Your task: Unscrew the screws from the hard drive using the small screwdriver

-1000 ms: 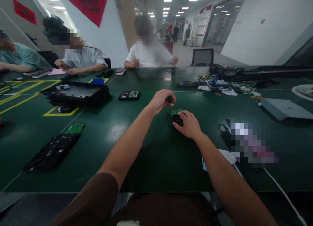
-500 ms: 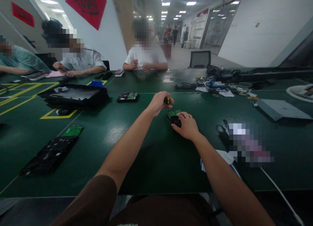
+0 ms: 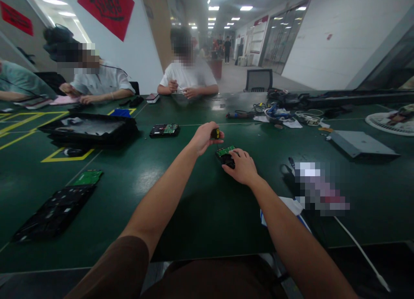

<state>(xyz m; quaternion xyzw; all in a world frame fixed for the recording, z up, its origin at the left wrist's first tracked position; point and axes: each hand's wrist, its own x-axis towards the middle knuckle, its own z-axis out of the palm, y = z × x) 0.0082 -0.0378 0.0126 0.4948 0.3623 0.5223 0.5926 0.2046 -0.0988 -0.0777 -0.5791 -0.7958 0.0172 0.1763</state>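
Note:
My left hand (image 3: 206,138) is closed around a screwdriver (image 3: 215,134) with a black and yellow handle. Its thin shaft points down to the far left corner of a small black device (image 3: 228,161) with a green circuit board (image 3: 225,151). Whether the tip sits in a screw is too small to make out. My right hand (image 3: 243,166) grips the device from its right side, thumb on the near edge and fingers over the board's right end, hiding part of it.
A similar black device (image 3: 164,130) lies farther left. Stacked black trays (image 3: 89,131) and a long black casing (image 3: 56,208) with a green board (image 3: 87,177) are at left. A grey metal box (image 3: 362,144), cables (image 3: 278,113) and a white cable (image 3: 362,253) lie right. Co-workers sit opposite.
The whole view has shifted, so things on the table appear slightly farther left. Both hands keep their grip on the screwdriver and the device.

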